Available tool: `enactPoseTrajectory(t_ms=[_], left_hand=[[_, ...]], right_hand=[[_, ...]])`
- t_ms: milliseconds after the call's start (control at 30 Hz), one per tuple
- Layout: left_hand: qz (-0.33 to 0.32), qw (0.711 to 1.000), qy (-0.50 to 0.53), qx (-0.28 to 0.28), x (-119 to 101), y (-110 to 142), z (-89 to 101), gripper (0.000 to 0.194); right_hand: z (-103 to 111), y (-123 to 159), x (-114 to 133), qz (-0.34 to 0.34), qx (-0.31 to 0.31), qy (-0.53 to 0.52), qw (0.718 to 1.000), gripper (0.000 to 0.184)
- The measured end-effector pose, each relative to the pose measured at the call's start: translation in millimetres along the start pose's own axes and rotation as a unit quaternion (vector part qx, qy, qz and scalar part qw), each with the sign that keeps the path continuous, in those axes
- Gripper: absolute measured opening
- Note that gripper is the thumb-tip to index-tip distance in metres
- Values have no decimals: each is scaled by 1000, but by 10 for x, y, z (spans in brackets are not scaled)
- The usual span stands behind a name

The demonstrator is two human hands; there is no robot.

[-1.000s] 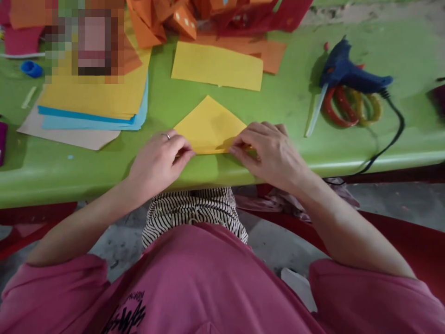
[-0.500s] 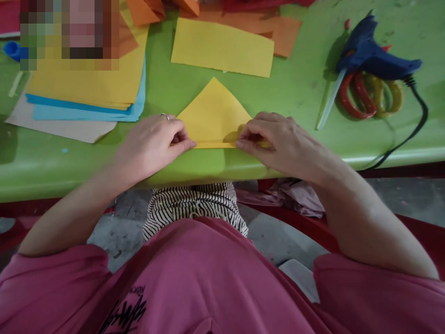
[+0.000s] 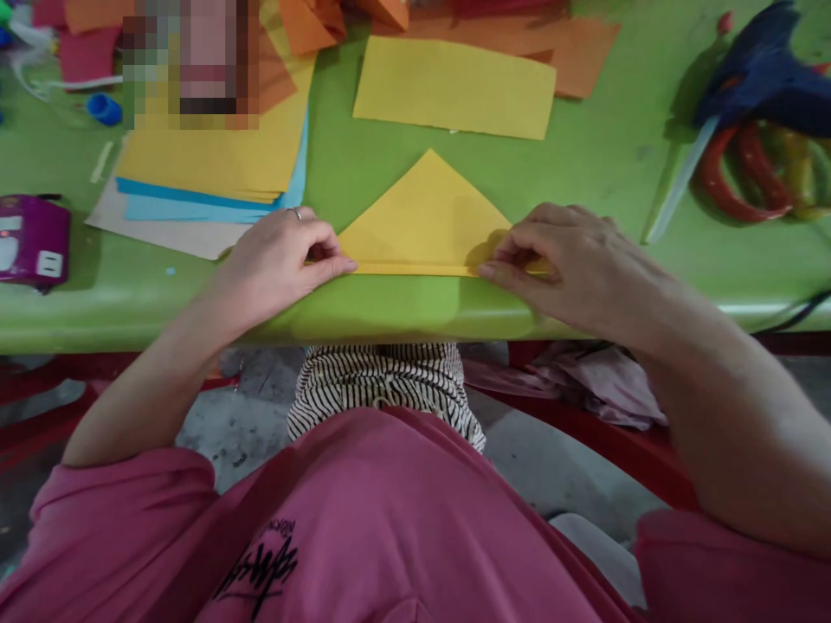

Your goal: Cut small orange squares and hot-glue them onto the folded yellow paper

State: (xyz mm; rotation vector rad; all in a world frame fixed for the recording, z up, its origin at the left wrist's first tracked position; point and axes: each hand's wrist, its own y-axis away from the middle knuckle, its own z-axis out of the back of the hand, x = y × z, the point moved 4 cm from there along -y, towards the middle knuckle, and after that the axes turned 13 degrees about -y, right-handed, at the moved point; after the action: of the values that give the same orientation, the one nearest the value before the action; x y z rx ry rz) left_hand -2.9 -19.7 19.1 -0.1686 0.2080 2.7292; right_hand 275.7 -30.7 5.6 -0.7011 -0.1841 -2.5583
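Observation:
A triangular piece of yellow paper (image 3: 428, 212) lies on the green table (image 3: 415, 307), its point facing away from me. Along its near edge runs a narrow folded strip. My left hand (image 3: 286, 260) pinches the left end of that strip between thumb and fingers. At the right end, my right hand (image 3: 558, 260) does the same, its bent fingers hiding the corner partly. Just beyond the triangle rests a yellow paper rectangle (image 3: 454, 86).
Stacked yellow paper (image 3: 214, 160) and blue sheets (image 3: 201, 206) lie at left, near a purple box (image 3: 35, 240) and a blue cap (image 3: 104, 108). On the right are a dark blue glue gun (image 3: 753, 69) and red-handled scissors (image 3: 740, 195). Orange paper (image 3: 584, 56) lies at the back.
The view has shifted left, bringing the purple box into sight. My hands are slightly farther apart along the folded edge, both still pinching the paper.

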Motion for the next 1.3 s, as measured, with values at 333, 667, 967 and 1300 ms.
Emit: enactPoseTrajectory(t_ms=[333, 667, 967, 1300], left_hand=[[33, 999, -40, -8, 210, 108, -7, 26], [5, 994, -80, -74, 307, 287, -44, 35], [-216, 960, -181, -6, 10, 214, 90, 51], [-236, 936, -261, -14, -166, 218, 152, 58]], right_hand=[[-18, -55, -10, -33, 11, 13, 999, 30], [9, -75, 73, -110, 52, 16, 992, 39], [0, -102, 38, -109, 67, 30, 991, 31], [8, -98, 60, -96, 69, 32, 992, 29]])
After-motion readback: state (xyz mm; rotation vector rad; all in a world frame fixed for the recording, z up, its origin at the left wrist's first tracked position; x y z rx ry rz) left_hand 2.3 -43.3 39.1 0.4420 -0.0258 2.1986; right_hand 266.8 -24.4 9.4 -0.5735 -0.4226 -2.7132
